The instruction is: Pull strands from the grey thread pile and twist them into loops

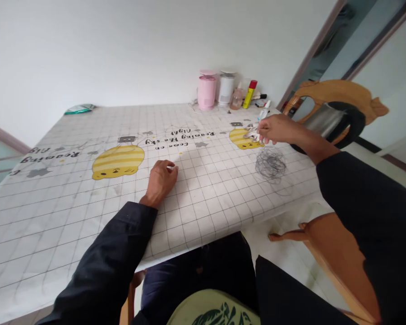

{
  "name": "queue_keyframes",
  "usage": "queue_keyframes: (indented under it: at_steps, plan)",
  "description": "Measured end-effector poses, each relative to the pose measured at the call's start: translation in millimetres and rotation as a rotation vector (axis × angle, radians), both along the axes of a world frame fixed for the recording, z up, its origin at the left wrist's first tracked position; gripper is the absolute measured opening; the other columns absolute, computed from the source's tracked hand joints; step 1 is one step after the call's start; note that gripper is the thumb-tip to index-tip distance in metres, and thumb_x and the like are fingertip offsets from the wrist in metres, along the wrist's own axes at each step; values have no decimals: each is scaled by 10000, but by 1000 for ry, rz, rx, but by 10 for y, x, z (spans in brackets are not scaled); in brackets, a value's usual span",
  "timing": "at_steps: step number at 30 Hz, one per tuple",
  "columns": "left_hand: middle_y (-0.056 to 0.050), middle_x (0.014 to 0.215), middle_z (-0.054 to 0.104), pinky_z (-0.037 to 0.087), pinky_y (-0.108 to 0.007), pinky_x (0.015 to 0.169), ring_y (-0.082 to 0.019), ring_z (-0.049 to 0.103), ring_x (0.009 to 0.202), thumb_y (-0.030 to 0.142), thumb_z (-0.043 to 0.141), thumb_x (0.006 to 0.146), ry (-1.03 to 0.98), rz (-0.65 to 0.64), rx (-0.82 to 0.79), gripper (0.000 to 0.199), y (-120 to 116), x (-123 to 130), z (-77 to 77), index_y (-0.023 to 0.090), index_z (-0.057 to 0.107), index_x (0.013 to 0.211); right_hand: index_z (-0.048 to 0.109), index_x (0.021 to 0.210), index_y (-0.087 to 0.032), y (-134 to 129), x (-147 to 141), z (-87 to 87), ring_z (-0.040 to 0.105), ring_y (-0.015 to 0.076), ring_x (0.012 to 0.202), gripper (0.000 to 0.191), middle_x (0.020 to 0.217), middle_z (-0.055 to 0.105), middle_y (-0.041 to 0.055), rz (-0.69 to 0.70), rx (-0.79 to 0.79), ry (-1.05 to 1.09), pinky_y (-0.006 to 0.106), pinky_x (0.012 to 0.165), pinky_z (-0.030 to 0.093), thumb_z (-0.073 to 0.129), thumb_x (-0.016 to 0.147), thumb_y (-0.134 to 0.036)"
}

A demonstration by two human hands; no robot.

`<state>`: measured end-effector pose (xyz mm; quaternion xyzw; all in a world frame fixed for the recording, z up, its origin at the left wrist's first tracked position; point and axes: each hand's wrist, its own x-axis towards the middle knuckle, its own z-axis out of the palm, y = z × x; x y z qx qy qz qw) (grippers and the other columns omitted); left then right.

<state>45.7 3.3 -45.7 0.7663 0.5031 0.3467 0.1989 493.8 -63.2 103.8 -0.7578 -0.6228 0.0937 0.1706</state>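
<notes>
My left hand [161, 180] rests on the checked tablecloth [203, 203], its fingers loosely curled in and nothing visible in them. Farther right, my right hand [275, 128] is closed in a pinch just above the cloth. Small white and grey pieces [252, 132] lie at its fingertips, over a printed yellow cat; what exactly the fingers hold is hidden. A loose tangle of thin dark thread or wire [270, 163] lies on the cloth below my right hand, with stray strands trailing toward the table's near edge.
Along the wall stand a pink canister [207, 92], a white canister [226, 89], a pinkish bottle [236, 98] and a yellow can with a red cap [250, 94]. A small white-tipped bottle [264, 110] is behind my right hand. A steel kettle [329, 119] and wooden chair [355, 95] are at right; a green packet [79, 109], far left.
</notes>
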Motion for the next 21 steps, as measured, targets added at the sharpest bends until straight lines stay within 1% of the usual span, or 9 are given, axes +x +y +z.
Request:
queue_keyframes:
  at_steps: [3,7,9,10,13,16,17,19,21]
  plan:
    - [-125,1068,758,618,-433,982,-273,766,917,345,670,968,45,-2,-11,186,8,1,4,180,756,969,767,893,-182,-391,214,-83,726,181,651,134,841,817,75,-86,-212,-56,267,577,537,663,954,-125]
    - [-122,1018,774,611,-452,1005,-294,764,933,353,676,954,85,12,-16,181,30,-5,-6,194,758,928,748,884,-153,-875,366,-238,688,180,635,181,738,778,96,-124,-378,-82,287,607,473,593,943,-81]
    - [-122,1007,778,611,-460,1002,-302,766,934,357,677,950,94,18,-21,182,44,-13,-15,199,761,920,753,863,-164,-1150,381,-332,677,179,642,170,722,768,82,-82,-422,-86,303,632,458,610,943,-117]
    - [-122,1005,778,611,-463,1001,-306,766,940,363,675,951,97,15,-18,186,49,-17,-21,201,761,918,762,863,-178,-1298,367,-386,685,187,674,159,751,777,75,-26,-429,-97,312,661,464,628,945,-156]
    - [-122,1004,775,608,-462,1007,-316,764,980,379,669,955,113,-12,4,196,55,-25,-32,208,754,911,768,873,-226,-1757,232,-595,718,249,847,152,907,791,74,176,-338,-155,361,781,503,681,947,-324]
    - [-127,1026,777,604,-460,1021,-324,756,1028,387,659,956,137,-33,17,200,44,-21,-33,211,747,919,749,987,-230,-2153,16,-846,714,300,950,213,1042,747,119,241,-197,-132,427,875,565,702,948,-434]
    - [-130,1038,778,603,-463,1028,-326,754,1039,388,656,956,144,-36,15,201,41,-18,-32,212,746,926,738,991,-229,-2254,-54,-926,710,312,998,196,1088,733,136,277,-176,-121,449,914,575,693,956,-416]
    - [-134,1060,782,602,-474,1046,-329,752,1046,390,654,951,153,-34,5,199,36,-12,-31,214,744,935,723,1004,-231,-2402,-165,-1058,698,334,1056,129,1143,715,160,293,-128,-132,477,927,590,678,951,-340]
    - [-137,1068,782,602,-485,1058,-328,750,1036,396,656,948,151,-29,1,196,36,-9,-34,219,741,936,714,978,-249,-2488,-227,-1145,691,349,1041,83,1110,714,168,273,-89,-175,498,896,602,634,959,-268]
